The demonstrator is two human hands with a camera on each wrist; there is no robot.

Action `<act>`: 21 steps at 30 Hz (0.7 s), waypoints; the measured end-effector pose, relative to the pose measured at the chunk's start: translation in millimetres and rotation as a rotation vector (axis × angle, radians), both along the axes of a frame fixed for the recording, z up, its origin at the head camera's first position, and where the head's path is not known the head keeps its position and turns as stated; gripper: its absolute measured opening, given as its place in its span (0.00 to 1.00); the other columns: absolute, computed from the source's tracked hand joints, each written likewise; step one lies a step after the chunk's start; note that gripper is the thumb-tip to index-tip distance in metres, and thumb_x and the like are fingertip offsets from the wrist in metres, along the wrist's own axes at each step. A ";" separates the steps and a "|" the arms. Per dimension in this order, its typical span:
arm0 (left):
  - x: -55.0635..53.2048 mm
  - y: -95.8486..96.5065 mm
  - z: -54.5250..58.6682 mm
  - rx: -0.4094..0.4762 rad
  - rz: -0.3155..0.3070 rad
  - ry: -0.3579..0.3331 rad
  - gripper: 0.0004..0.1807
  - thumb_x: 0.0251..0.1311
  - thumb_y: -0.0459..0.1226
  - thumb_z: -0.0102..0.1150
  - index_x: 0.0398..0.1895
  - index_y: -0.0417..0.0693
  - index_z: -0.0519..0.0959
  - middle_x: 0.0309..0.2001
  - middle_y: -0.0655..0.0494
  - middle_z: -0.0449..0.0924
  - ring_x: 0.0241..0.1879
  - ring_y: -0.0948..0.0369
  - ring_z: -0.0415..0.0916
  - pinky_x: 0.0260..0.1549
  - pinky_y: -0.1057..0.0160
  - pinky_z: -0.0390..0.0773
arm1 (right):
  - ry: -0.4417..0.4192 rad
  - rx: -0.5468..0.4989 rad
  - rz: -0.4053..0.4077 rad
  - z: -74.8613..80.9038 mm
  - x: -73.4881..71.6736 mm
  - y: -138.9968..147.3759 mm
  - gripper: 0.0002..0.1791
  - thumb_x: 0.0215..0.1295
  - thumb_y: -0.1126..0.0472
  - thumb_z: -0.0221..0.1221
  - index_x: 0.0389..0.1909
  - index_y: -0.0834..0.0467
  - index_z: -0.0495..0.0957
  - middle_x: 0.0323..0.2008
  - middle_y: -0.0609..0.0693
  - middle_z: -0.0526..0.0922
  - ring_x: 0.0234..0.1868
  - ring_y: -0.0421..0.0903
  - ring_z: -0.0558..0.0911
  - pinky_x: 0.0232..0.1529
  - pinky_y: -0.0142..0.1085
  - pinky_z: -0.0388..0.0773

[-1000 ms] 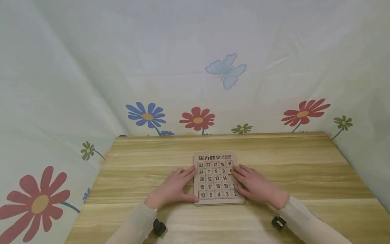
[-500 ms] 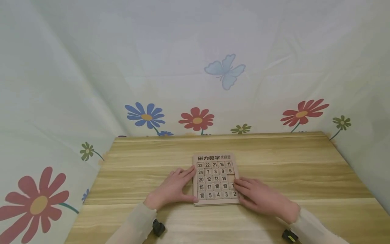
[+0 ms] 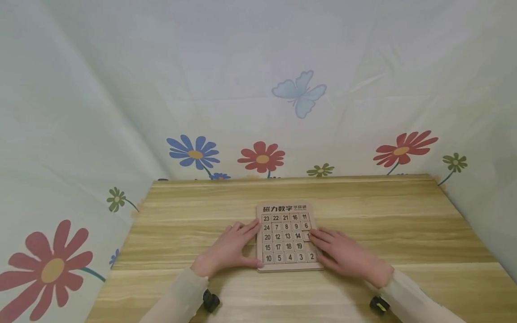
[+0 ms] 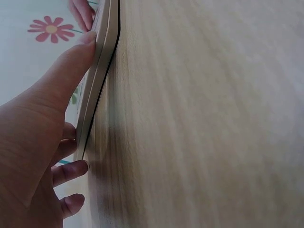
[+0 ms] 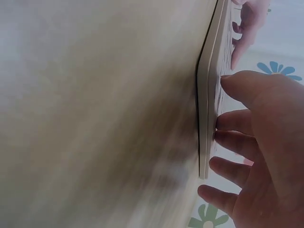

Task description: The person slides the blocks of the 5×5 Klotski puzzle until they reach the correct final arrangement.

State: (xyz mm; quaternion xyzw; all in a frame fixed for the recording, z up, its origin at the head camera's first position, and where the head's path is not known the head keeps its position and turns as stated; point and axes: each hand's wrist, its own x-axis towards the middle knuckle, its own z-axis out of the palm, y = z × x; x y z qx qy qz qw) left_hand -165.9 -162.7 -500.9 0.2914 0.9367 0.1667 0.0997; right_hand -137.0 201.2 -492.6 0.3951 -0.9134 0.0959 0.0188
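Observation:
A wooden number slide puzzle (image 3: 290, 267) lies flat on the table, its numbered square tiles set in rows under a printed title. My left hand (image 3: 226, 250) rests along its left side, thumb at the near corner and fingertips at the far part of that edge. In the left wrist view the thumb (image 4: 78, 54) presses on the top rim. My right hand (image 3: 349, 256) reaches over the right edge. Its fingertips touch a tile (image 3: 306, 236) showing a 1, partly covered, in the third row. Directly below that tile is a vacant slot, just above tile 2 (image 3: 311, 256).
The wood-grain table (image 3: 194, 202) extends around the puzzle to both sides. Behind it hangs a pale cloth (image 3: 226, 89) printed with flowers and a butterfly. A small black wrist camera (image 3: 211, 301) sits under the left sleeve, another black camera (image 3: 379, 305) under the right.
My right hand first drew back from beside tile 6 toward the lower right, then slid forward. The tile showing a 1 moved up one row, leaving the gap below it. Left hand stayed put.

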 end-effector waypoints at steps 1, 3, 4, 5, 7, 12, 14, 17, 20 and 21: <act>0.2 0.5 0.0 -0.003 -0.001 -0.004 0.64 0.49 0.74 0.66 0.84 0.51 0.56 0.84 0.56 0.51 0.64 0.56 0.65 0.69 0.42 0.66 | -0.004 0.003 -0.004 0.3 -1.2 -0.1 0.30 0.76 0.51 0.59 0.72 0.63 0.72 0.73 0.59 0.73 0.72 0.63 0.72 0.69 0.61 0.69; 0.4 1.2 -0.1 -0.004 0.001 -0.010 0.64 0.49 0.74 0.66 0.84 0.51 0.56 0.84 0.56 0.51 0.65 0.56 0.64 0.69 0.43 0.66 | -0.011 0.008 -0.009 0.8 -2.6 0.0 0.31 0.76 0.51 0.59 0.72 0.64 0.72 0.73 0.59 0.72 0.72 0.63 0.71 0.69 0.61 0.69; 0.5 1.5 -0.1 -0.008 0.003 -0.012 0.65 0.49 0.74 0.66 0.84 0.52 0.55 0.84 0.56 0.51 0.65 0.57 0.64 0.69 0.43 0.66 | -0.015 0.009 -0.009 1.1 -2.7 0.0 0.31 0.76 0.51 0.59 0.72 0.64 0.72 0.73 0.59 0.72 0.72 0.63 0.71 0.69 0.61 0.69; 0.6 1.8 -0.2 -0.009 0.005 -0.015 0.64 0.49 0.74 0.66 0.84 0.52 0.55 0.84 0.57 0.50 0.65 0.57 0.64 0.69 0.44 0.66 | -0.016 0.014 -0.009 1.3 -2.6 0.0 0.31 0.76 0.51 0.59 0.73 0.64 0.72 0.73 0.59 0.72 0.72 0.63 0.71 0.69 0.61 0.69; 0.7 2.0 -0.2 -0.008 0.006 -0.014 0.65 0.49 0.74 0.66 0.84 0.52 0.55 0.84 0.56 0.51 0.65 0.57 0.64 0.69 0.44 0.66 | -0.019 0.015 -0.005 1.9 -1.6 0.3 0.31 0.76 0.50 0.59 0.72 0.64 0.72 0.73 0.59 0.72 0.72 0.64 0.71 0.69 0.62 0.69; 0.5 1.6 1.0 -0.009 0.003 -0.009 0.64 0.49 0.74 0.66 0.84 0.52 0.55 0.84 0.56 0.51 0.66 0.56 0.64 0.69 0.43 0.66 | -0.024 0.034 0.016 3.5 6.2 2.5 0.30 0.77 0.49 0.58 0.72 0.61 0.73 0.74 0.57 0.72 0.72 0.62 0.71 0.69 0.61 0.69; 0.3 1.3 1.8 -0.008 0.003 -0.007 0.64 0.49 0.74 0.66 0.84 0.51 0.56 0.84 0.56 0.51 0.66 0.56 0.64 0.69 0.43 0.66 | -0.014 0.040 0.033 3.8 10.4 4.0 0.29 0.77 0.49 0.58 0.72 0.59 0.73 0.73 0.56 0.73 0.72 0.60 0.72 0.69 0.61 0.70; -0.2 1.0 1.5 -0.013 0.005 -0.004 0.65 0.49 0.74 0.66 0.84 0.51 0.55 0.84 0.56 0.51 0.66 0.55 0.64 0.69 0.43 0.66 | -0.009 0.039 0.058 6.0 16.8 6.7 0.29 0.76 0.49 0.58 0.72 0.57 0.74 0.73 0.54 0.73 0.72 0.59 0.72 0.69 0.60 0.70; -0.9 0.7 0.3 -0.018 0.005 -0.002 0.65 0.49 0.74 0.66 0.84 0.52 0.55 0.84 0.56 0.50 0.67 0.55 0.64 0.69 0.43 0.66 | 0.011 0.034 0.101 7.3 22.1 10.2 0.28 0.75 0.50 0.60 0.71 0.55 0.76 0.72 0.52 0.75 0.71 0.58 0.74 0.68 0.60 0.72; -1.0 0.4 -0.2 -0.019 0.005 -0.001 0.65 0.49 0.74 0.66 0.84 0.52 0.55 0.84 0.56 0.50 0.67 0.55 0.64 0.69 0.43 0.66 | 0.016 0.030 0.113 7.5 23.6 11.2 0.27 0.74 0.50 0.61 0.71 0.55 0.76 0.72 0.52 0.75 0.71 0.58 0.74 0.67 0.59 0.72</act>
